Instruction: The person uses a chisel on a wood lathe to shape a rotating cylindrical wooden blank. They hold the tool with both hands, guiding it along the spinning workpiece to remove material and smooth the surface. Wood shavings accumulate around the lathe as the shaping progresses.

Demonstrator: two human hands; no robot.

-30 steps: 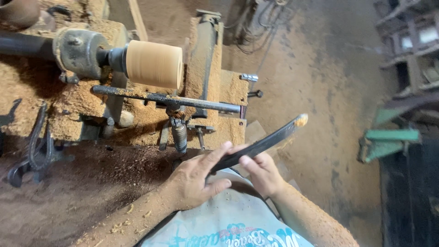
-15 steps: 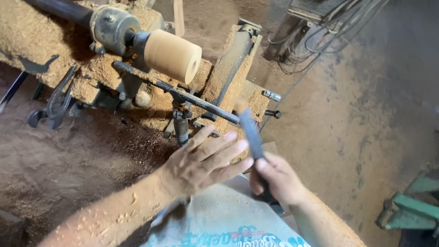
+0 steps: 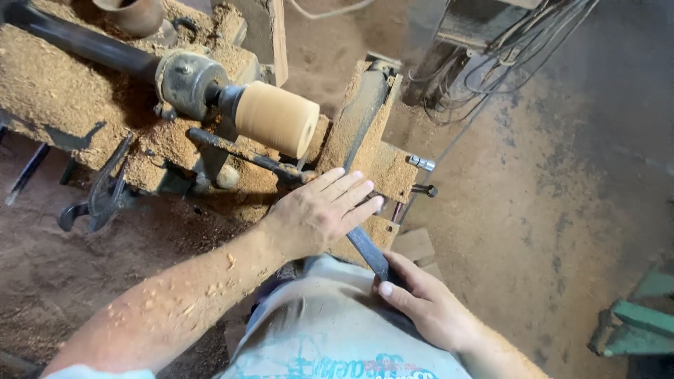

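A pale wooden cylinder (image 3: 276,118) is mounted on the lathe's metal spindle head (image 3: 188,83). Below it runs the dark tool rest bar (image 3: 242,151). My left hand (image 3: 321,209) lies flat with fingers spread over a long dark chisel (image 3: 370,254), close to the right end of the bar. My right hand (image 3: 425,300) grips the chisel's lower end against my lap. The blade's tip is hidden under my left hand.
Sawdust covers the lathe bed (image 3: 63,91) and the floor. A pair of dark iron tongs (image 3: 98,195) hangs at the left. The tailstock block (image 3: 365,119) stands right of the cylinder. Cables (image 3: 484,77) trail at the top right; a green frame (image 3: 639,316) sits at the lower right.
The chisel has swung from pointing up to the right to lying under my left hand, aimed toward the tool rest. Both hands have moved closer to the lathe.
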